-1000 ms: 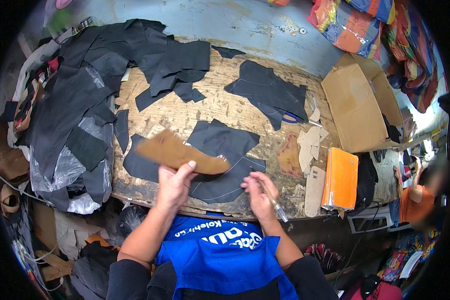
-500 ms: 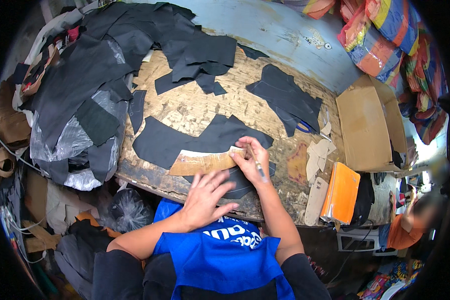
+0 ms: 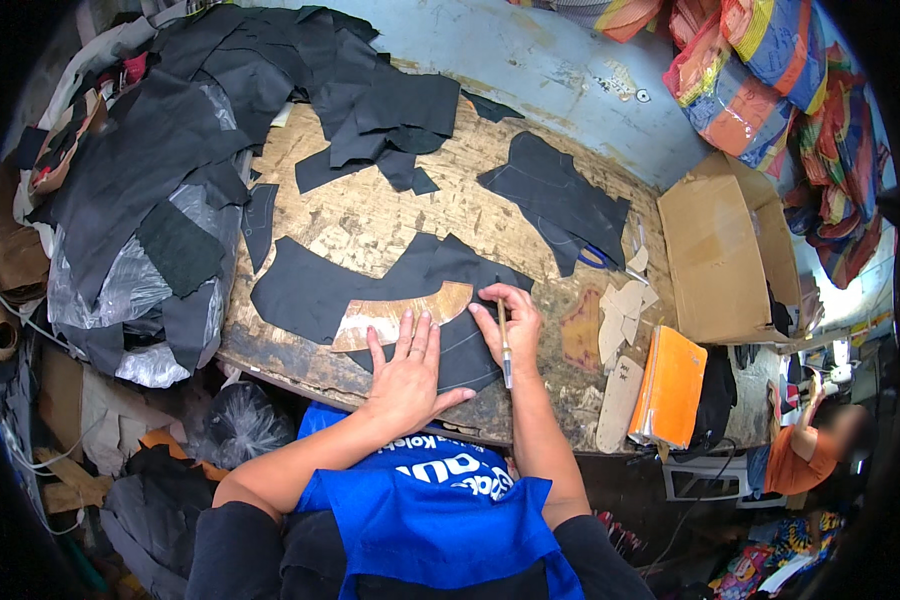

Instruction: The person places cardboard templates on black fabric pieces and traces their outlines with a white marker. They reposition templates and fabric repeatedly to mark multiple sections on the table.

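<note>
A glossy, tan, curved flat template (image 3: 385, 312) overlies black sheet material (image 3: 315, 285). The left hand (image 3: 407, 378) spreads on it; the right hand (image 3: 513, 325) grips a slim tan-and-clear pen (image 3: 507, 366).

The template (image 3: 356, 323) lies on the sheet (image 3: 315, 285), left of the book (image 3: 668, 388) and box (image 3: 705, 250).

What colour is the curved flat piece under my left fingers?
The curved flat piece is golden brown, clearest in head view.
</note>
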Demonstrator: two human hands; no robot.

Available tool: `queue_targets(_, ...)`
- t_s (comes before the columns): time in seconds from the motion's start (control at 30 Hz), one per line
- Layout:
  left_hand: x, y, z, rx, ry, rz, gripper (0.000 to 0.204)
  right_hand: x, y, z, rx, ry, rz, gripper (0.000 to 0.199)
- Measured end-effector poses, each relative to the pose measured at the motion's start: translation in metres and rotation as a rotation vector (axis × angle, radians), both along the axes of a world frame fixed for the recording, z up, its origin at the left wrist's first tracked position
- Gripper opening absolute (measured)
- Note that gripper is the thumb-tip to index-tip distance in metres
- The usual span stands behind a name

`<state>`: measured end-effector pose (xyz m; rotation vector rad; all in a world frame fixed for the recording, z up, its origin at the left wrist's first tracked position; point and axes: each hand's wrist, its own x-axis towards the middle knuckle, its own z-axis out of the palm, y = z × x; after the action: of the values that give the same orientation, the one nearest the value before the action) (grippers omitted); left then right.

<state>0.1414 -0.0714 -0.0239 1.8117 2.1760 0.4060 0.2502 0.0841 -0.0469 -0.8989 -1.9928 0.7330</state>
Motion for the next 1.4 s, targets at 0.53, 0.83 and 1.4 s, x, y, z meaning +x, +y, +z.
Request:
queue_targets(0.53,0.017,0.022,-0.007,0.054,0.038,0.066,0.107,-0.015,0.013,0.007,0.233,-0.134,-0.003,0.018)
queue_targets(0.83,0.017,0.020,-0.006,0.091,0.056,0.077,0.107,-0.012,0.016,-0.004,-0.331,0.358,0.006,0.012)
queue_targets(1.4,0.019,0.019,-0.010,0.127,0.071,0.071,0.102,-0.010,0.016,-0.011,0.089,-0.027,0.035,0.027)
